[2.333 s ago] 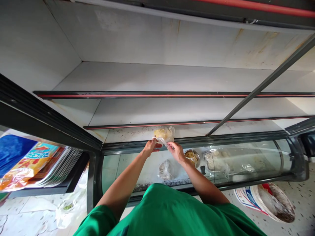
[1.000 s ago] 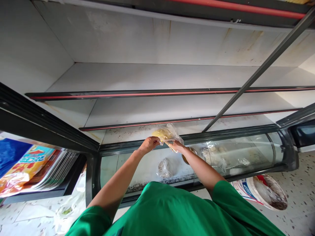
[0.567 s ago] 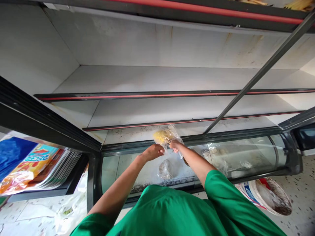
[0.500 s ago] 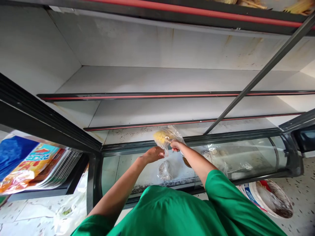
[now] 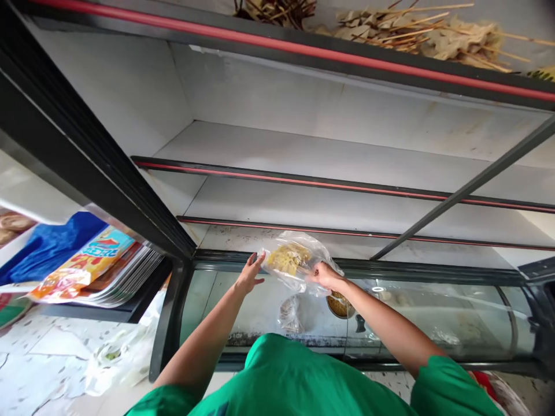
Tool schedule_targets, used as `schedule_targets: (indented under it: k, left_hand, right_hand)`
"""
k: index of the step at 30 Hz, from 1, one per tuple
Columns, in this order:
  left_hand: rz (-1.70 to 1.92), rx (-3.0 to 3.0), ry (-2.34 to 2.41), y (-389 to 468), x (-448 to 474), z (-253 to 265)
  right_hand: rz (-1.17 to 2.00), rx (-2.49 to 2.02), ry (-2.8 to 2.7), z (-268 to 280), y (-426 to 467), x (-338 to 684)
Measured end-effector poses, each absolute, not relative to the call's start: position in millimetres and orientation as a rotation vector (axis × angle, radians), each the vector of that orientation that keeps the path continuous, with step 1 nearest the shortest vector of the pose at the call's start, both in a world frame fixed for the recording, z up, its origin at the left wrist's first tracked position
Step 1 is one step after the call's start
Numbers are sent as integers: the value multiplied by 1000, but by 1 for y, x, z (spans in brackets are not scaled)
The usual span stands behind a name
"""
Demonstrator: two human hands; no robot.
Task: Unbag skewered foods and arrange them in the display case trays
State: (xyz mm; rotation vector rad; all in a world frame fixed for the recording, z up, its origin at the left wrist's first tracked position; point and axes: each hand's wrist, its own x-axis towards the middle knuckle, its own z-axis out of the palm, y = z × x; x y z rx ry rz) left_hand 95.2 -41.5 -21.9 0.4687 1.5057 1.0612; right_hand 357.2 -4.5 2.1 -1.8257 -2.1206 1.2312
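Observation:
I hold a clear plastic bag (image 5: 295,261) with yellow skewered food inside, above the glass front of a display cabinet (image 5: 433,306). My right hand (image 5: 324,275) grips the bag at its lower right side. Fingers spread, my left hand (image 5: 250,273) touches the bag's left edge. Below the hands, inside the cabinet, lie another filled plastic bag (image 5: 289,314) and a metal bowl (image 5: 340,304) with brownish food.
White shelves with black and red edges (image 5: 329,184) rise above the hands. Skewers (image 5: 403,29) lie on the top shelf. A slanted dark bar (image 5: 459,193) crosses at the right. Colourful packets (image 5: 87,266) are stacked at the left, a plastic bag (image 5: 113,361) lies on the floor.
The view has tilted up and right, showing skewers on the top shelf. My left hand let go of the bag's neck and spread out. The bag now hangs lower in my right hand.

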Motion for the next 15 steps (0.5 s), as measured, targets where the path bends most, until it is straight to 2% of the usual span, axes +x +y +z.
schedule_targets:
  k: [3,7,13,15]
  left_hand:
    - [1211,405,1343,-47,100,-34]
    - [1405,199,1464,-47,78,-42]
    - [1395,5,1483,-56,16,-38]
    - [1383,2,1426,-65,10,-31]
  right_hand:
    - [1485,-1756,-2074,17,-19,350]
    - [1715,-1766,-2024,37,-29,349]
    - [2135,-1664,-2080,76,-29,365]
    - [2140,-1628,-2134,93,-31,366]
